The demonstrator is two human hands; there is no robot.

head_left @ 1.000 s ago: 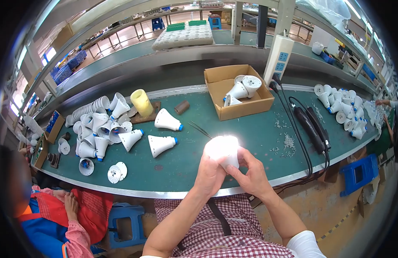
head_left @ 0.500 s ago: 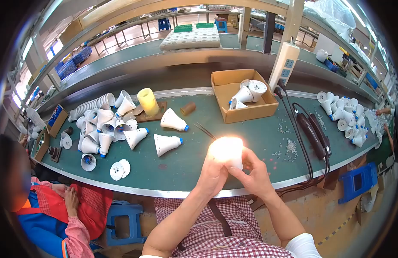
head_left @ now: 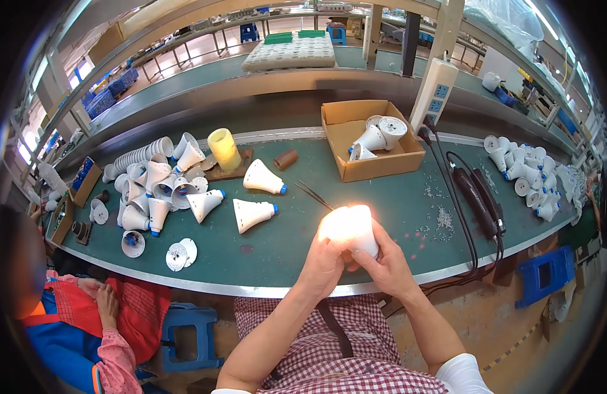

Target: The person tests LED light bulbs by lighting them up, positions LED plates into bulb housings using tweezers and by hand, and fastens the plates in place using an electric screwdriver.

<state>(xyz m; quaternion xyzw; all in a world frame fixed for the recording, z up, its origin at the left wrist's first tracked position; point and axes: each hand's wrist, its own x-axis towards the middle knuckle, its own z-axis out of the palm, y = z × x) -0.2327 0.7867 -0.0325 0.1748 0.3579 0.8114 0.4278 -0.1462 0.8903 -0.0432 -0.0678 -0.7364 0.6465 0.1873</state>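
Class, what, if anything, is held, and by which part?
A brightly glowing white lamp, held by the sides of its near end, between left hand and right hand.

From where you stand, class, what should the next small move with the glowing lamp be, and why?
Probably ease the glowing lamp slightly toward the body: the left hand and right hand both hold it, thin dark prongs point at it from just beyond, and the glare hides whether they touch it.
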